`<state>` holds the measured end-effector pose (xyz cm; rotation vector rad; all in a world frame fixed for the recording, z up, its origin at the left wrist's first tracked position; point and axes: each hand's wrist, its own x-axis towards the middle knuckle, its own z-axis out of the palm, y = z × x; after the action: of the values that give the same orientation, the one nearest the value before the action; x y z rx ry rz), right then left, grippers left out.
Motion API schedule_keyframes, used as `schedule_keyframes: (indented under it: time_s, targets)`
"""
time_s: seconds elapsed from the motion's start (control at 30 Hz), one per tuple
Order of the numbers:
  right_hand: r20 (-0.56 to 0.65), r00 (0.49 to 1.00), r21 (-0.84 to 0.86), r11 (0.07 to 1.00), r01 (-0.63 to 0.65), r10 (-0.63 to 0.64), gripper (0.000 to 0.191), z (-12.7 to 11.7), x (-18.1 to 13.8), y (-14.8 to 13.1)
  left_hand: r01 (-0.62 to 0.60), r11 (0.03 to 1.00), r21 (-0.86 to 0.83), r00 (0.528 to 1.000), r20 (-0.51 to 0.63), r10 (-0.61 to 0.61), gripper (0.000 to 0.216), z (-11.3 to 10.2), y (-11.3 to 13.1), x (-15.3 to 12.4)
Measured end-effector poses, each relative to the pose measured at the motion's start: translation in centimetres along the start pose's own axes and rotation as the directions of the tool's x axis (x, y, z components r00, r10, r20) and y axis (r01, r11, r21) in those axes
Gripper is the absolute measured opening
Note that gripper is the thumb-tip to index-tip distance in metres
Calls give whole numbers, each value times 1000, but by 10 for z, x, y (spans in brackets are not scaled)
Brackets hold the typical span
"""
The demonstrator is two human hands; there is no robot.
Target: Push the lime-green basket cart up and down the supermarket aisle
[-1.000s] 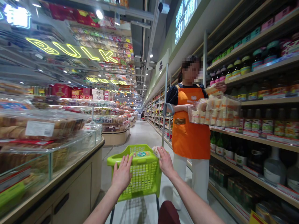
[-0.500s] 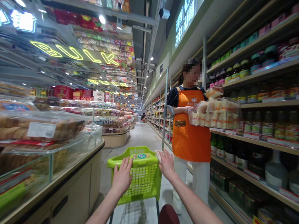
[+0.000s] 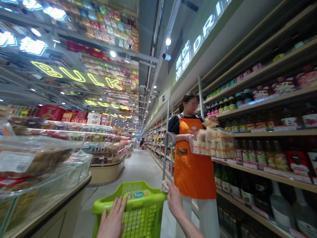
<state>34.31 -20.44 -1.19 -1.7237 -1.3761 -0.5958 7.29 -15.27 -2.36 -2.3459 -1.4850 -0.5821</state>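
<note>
A bright green shopping cart basket (image 3: 138, 215) stands low in front of me, with a small colourful label (image 3: 139, 194) on its near rim. My left hand (image 3: 112, 216) rests against the near left side of this rim, its fingers stretched out and holding nothing. At the right corner of the basket, my right hand (image 3: 174, 200) has its fingers closed on a small whitish wrapped item (image 3: 164, 187), whose kind I cannot make out. That hand is beside the rim; whether it touches it I cannot tell.
A person in an orange apron (image 3: 194, 172) stands close at right, holding a clear bin (image 3: 213, 153) of wrapped food. Bottle shelves (image 3: 257, 168) line the right side. A glass-edged display counter (image 3: 56, 195) is at left. The aisle floor (image 3: 135, 165) runs ahead; another person (image 3: 142, 142) crouches far off.
My view has tilted upward and shifted, so the cart, both hands and the worker appear lower. Both hands stay at the cart, and the whitish item remains in my right hand.
</note>
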Motion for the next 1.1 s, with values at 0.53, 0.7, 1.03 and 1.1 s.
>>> schedule_keyframes:
  time_s: [0.53, 0.7, 1.03, 1.1]
  targets:
    - [23, 997, 9, 997, 78, -78, 57, 18, -3, 11, -12, 999, -45, 1000, 14, 13, 73, -9, 0, -3]
    - [21, 998, -5, 998, 56, -56, 59, 25, -6, 16, -24, 999, -29, 1000, -9, 24, 73, -4, -1, -3]
    - [10, 999, -2, 999, 43, -43, 60, 29, -5, 22, -33, 999, -21, 999, 3, 33, 73, -7, 1, -2]
    - [-3, 999, 6, 999, 33, -33, 60, 29, -5, 22, -30, 999, -21, 999, 12, 31, 73, -7, 1, -2]
